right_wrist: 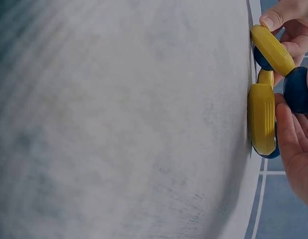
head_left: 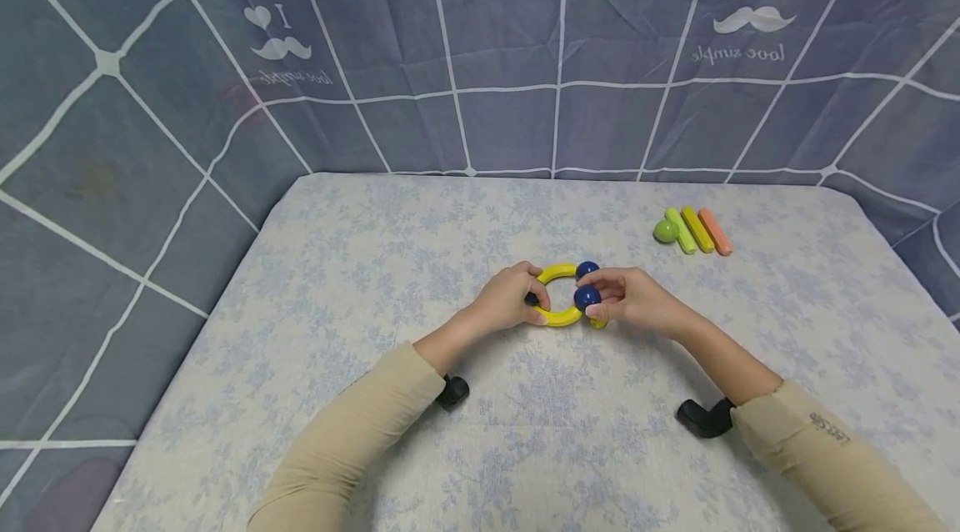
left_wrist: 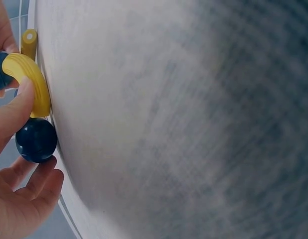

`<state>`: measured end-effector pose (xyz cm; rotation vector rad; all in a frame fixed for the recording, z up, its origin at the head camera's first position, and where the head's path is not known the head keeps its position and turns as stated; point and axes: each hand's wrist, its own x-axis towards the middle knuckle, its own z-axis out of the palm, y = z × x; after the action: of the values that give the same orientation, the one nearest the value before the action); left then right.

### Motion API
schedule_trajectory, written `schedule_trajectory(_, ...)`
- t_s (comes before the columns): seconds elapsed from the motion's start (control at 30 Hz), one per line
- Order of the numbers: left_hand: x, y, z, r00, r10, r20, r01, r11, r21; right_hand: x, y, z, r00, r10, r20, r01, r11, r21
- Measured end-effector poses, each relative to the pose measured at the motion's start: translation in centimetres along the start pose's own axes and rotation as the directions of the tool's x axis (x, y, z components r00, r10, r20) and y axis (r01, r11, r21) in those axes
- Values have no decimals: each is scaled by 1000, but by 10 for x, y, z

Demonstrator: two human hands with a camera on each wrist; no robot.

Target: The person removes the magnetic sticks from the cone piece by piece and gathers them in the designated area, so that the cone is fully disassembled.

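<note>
Two curved yellow rods (head_left: 559,318) and blue balls form a ring low over the cloth. My left hand (head_left: 504,296) grips its left side, the thumb on the near yellow rod (left_wrist: 38,89) and the fingertips at a dark blue ball (left_wrist: 36,140). At the ring's right side, my right hand (head_left: 632,298) pinches another blue ball (head_left: 587,297) at the near rod's end. A third blue ball (head_left: 587,268) sits at the far rod's end, just past the right fingertips. Another yellow rod (right_wrist: 262,119) shows beside the right fingers, partly hidden under them in the head view.
Toward the back right lie a green ball (head_left: 665,232), a light green stick (head_left: 681,231), a yellow stick (head_left: 697,229) and an orange stick (head_left: 716,232). Tiled-pattern curtains (head_left: 502,132) hang behind the cloth-covered table (head_left: 390,248). Black wrist mounts (head_left: 705,419) jut below both forearms.
</note>
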<state>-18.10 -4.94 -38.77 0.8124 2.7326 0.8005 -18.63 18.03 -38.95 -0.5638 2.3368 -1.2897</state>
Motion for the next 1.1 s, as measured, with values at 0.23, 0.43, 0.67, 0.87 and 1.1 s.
schedule_trajectory(0.23, 0, -2, 2, 1000, 13, -10, -13, 1000, 9, 1, -2, -1, 1000, -8, 2, 8, 1000, 27)
schedule_trajectory(0.43, 1, -2, 2, 1000, 13, -7, -13, 1000, 2, 1, -1, -1, 1000, -24, -7, 24, 999, 32)
schedule_trajectory(0.67, 2, -3, 3, 1000, 5, -7, -5, 1000, -1, 4, 0, -1, 1000, -2, -13, 3, 999, 42)
schedule_trajectory(0.87, 1, -2, 3, 1000, 5, -12, -5, 1000, -3, 6, 0, -1, 1000, -2, -26, 2, 1000, 26)
schedule_trajectory(1.1, 1, -1, 2, 1000, 18, -15, -18, 1000, -3, 7, -2, -2, 999, -2, -41, 4, 999, 50)
